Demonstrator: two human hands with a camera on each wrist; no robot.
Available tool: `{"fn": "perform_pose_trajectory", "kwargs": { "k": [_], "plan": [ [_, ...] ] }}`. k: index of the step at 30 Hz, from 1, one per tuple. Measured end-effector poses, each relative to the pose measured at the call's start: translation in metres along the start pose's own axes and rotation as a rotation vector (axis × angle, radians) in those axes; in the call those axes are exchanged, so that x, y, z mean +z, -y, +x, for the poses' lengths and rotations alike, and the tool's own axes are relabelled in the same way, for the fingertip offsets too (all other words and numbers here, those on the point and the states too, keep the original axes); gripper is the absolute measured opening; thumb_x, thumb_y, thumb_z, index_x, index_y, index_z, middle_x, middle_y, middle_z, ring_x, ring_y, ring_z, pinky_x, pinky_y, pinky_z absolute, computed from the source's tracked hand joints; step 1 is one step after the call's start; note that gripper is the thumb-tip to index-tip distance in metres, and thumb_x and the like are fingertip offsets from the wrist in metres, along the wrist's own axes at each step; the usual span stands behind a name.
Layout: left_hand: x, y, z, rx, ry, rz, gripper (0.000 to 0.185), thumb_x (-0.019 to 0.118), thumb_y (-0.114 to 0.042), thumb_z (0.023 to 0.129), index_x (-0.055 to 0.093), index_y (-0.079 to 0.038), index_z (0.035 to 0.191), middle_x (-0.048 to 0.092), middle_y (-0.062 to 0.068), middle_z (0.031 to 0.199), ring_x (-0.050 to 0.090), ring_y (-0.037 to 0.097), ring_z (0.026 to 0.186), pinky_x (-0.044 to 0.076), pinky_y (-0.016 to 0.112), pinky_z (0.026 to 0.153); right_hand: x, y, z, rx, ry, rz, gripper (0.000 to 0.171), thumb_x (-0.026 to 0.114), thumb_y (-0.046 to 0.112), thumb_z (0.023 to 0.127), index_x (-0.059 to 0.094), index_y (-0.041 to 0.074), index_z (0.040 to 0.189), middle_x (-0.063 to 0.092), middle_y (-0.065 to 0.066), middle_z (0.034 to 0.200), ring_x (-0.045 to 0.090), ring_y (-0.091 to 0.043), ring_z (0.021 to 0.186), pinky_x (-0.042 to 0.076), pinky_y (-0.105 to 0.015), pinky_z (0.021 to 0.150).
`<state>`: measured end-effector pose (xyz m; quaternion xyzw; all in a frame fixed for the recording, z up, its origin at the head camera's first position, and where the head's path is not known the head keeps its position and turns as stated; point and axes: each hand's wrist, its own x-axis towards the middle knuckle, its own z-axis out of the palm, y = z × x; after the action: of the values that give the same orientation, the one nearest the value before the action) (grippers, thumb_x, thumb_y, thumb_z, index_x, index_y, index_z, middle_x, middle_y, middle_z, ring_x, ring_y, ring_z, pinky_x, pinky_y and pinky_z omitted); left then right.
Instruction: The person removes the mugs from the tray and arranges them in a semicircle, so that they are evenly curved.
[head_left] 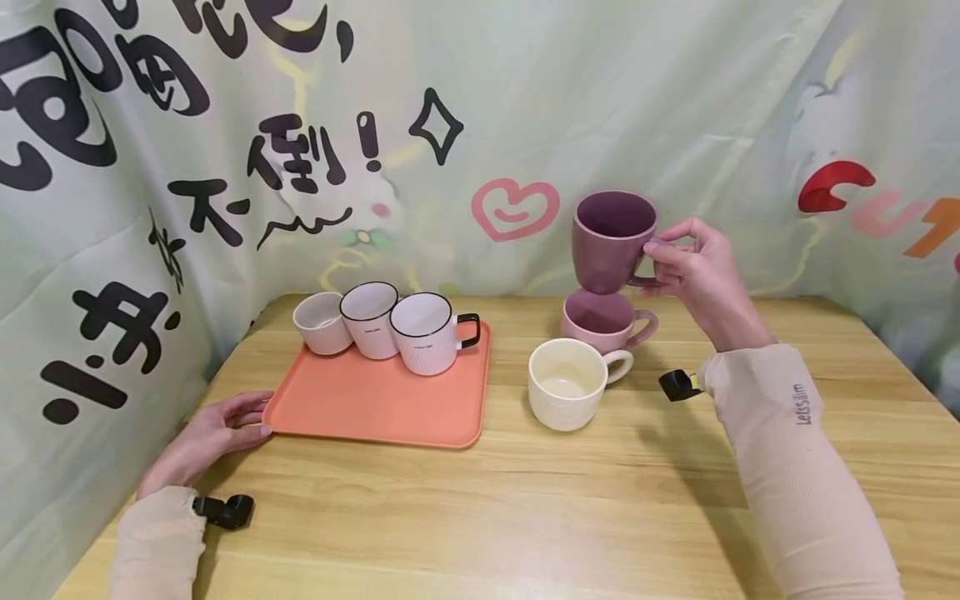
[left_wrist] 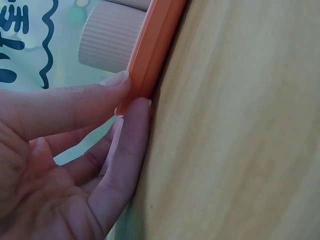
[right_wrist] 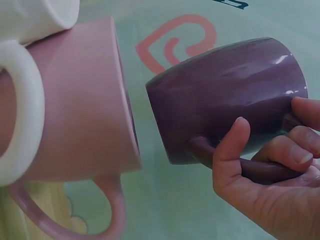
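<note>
My right hand (head_left: 699, 265) grips a dark purple mug (head_left: 609, 250) by its handle, holding it upright in the air. Below it stands a pink mug (head_left: 600, 321), and the right wrist view shows a gap between the two. A cream mug (head_left: 564, 400) stands in front of the pink one, handle to the right. At the near left corner of the orange tray (head_left: 360, 417), my left hand (head_left: 217, 433) pinches the rim; in the left wrist view the thumb lies over the edge and a finger under it.
Along the tray's back edge stand a small ribbed white cup (head_left: 324, 325) and two white mugs with black rims, the front one (head_left: 423, 335) with its black handle to the right. A printed cloth (head_left: 660, 100) hangs behind the wooden table (head_left: 510, 517) and down its left side.
</note>
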<state>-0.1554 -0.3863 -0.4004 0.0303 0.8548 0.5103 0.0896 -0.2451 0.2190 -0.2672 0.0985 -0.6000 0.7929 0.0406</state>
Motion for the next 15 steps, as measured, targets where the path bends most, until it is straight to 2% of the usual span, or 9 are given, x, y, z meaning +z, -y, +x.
{"fn": "perform_pose_trajectory", "kwargs": {
  "k": [15],
  "plan": [
    [0.000,-0.003,-0.001,0.011,-0.002,-0.013,0.064,0.068,-0.001,0.096,0.034,0.020,0.145,0.050,0.039,0.137,0.064,0.002,0.102,0.056,0.022,0.081,-0.018,0.000,-0.002,-0.032,-0.020,0.082,0.023,0.062,-0.011,0.094,0.046,0.003,0.101,0.040,0.000,0.056,0.019,-0.019,0.058,0.057,-0.033,0.052]
  ]
}}
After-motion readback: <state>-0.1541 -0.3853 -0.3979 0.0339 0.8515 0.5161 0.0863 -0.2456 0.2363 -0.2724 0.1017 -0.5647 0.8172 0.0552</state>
